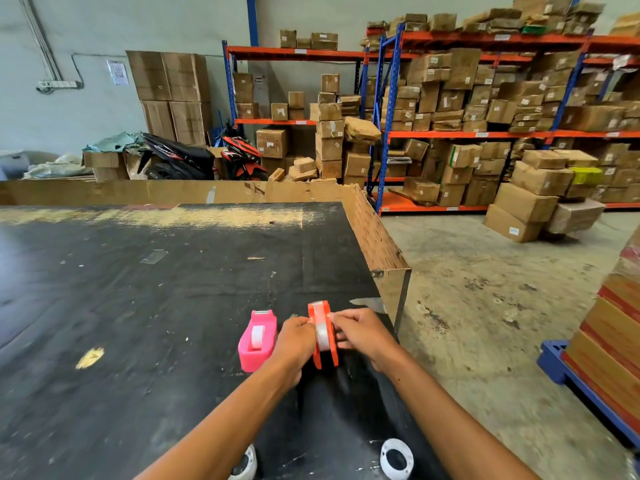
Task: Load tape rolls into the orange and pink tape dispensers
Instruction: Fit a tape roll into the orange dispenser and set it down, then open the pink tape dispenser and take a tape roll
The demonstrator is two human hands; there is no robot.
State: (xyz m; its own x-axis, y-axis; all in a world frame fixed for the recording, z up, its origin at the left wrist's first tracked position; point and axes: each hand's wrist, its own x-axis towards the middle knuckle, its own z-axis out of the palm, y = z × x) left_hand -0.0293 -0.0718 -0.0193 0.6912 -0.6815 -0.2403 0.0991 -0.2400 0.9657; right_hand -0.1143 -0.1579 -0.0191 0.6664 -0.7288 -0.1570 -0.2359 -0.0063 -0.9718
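Orange plastic stood on the near right part of the black tabletop (pixel 138 306): the orange dispenser (pixel 323 336), with a clear tape roll (pixel 323 336) seated between its side walls. The left hand (pixel 294 341) pinched its left face and the right hand (pixel 363 336) its right, both grips clenched on the body, fingertips near the top of the roll. It looked light and stiff, likely to slide on the smooth surface, so holding the flat sides seemed sensible; the tape itself would be thin and clingy, best taken by its loose end. Just left stood the pink dispenser (pixel 258 341), a roll already showing in its well. Two more white-cored spare rolls (pixel 396 459) lay at the near edge. Shelves of cartons (pixel 485 109) filled the far right.
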